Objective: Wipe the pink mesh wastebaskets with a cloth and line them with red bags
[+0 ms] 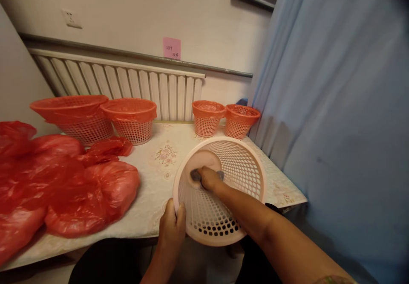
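So the left hand [173, 223] has the rim of the pink basket [259, 164] pinched between thumb and fingers, basket tipped open over the table's [171, 171] front edge. Right hand [209, 178] is deep inside, clutching a dark cloth [195, 175] near the bottom.

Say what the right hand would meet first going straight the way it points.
Likely the round bottom of the pale basket, just past the dark bundle the right hand holds; depth is unclear, so they may touch.
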